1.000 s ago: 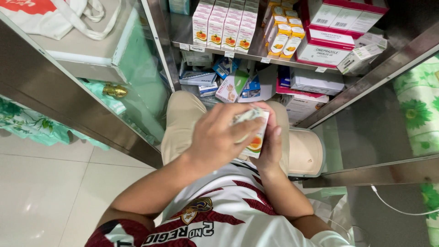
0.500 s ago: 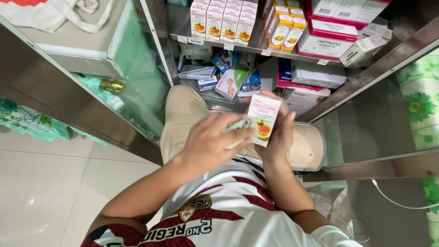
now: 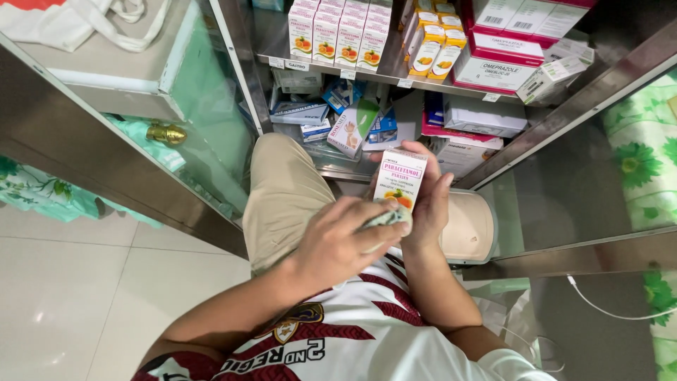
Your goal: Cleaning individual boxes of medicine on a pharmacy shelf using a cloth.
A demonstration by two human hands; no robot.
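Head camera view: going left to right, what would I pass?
White cloth bag → small brass knob → left hand → pink-and-white carton with an orange picture, held by right hand → green floral cloth.

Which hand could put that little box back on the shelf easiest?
Probably the right hand: it already holds the box upright, nearest the shelf. The left hand is busy with a cloth.

I see a steel shelf (image 3: 395,74) carrying 4 white-and-pink cartons (image 3: 338,32) with an orange fruit picture, beside yellow boxes (image 3: 431,44) and red-and-white packs (image 3: 493,67). Below lie jumbled blue boxes (image 3: 338,95). A white bag (image 3: 84,21) rests upper left.
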